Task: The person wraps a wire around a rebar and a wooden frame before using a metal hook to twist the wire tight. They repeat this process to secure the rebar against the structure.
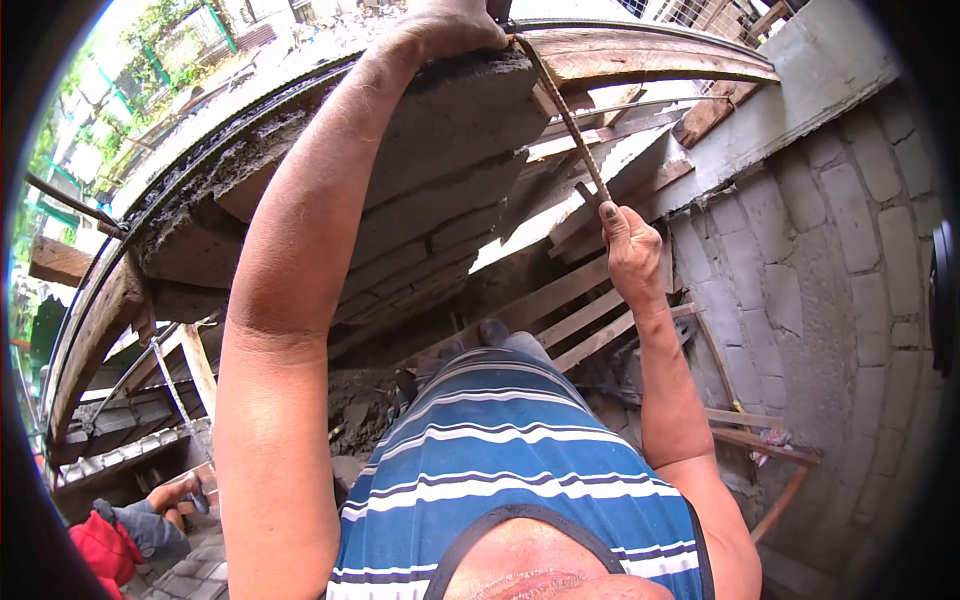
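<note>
My right hand (635, 255) is closed around the lower end of a ribbed steel bar (565, 110), with the thumb lying along it. The bar slants up and left to the top edge of a grey block wall (440, 130). At that upper end, my left hand (460, 25) is curled at the top of the view, its fingers partly cut off. A dark piece (498, 10) shows beside it; what exactly the left hand grips I cannot make out. A short dark flat end (586, 194) sticks out beside my right hand.
A curved wooden beam (650, 58) runs along the top right. Rough block wall (850, 240) stands on the right, wooden planks (580, 310) lie below. Another person in a red top (105, 545) is at lower left. A wooden frame (770, 445) stands lower right.
</note>
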Demonstrator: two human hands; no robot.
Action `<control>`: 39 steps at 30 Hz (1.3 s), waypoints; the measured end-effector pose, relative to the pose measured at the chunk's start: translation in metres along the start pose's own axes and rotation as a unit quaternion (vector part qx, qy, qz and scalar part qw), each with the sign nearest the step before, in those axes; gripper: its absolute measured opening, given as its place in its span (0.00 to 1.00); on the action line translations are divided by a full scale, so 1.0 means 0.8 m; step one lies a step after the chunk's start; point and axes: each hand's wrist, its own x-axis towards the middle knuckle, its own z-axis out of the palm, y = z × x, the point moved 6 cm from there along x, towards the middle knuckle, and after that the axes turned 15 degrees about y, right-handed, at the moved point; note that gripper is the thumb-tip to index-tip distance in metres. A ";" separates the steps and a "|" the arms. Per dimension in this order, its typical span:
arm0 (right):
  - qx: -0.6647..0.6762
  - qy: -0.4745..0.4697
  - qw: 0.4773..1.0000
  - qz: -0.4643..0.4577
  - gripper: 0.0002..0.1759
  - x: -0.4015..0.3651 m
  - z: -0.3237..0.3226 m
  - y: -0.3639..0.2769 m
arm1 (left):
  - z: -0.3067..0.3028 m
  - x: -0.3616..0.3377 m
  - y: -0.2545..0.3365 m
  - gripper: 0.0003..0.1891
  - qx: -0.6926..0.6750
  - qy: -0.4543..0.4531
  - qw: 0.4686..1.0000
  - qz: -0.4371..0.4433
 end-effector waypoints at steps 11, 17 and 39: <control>-0.132 0.068 0.983 -0.108 0.27 0.003 0.008 0.007 | 0.013 0.004 -0.009 0.16 -0.022 0.007 0.999 0.021; 0.233 -0.094 0.930 0.269 0.30 -0.041 0.050 0.004 | 0.001 -0.007 0.002 0.15 -0.046 0.013 0.999 0.020; 0.444 -0.235 0.771 0.390 0.31 -0.080 0.082 -0.035 | 0.006 -0.007 -0.003 0.15 -0.018 0.019 1.000 0.007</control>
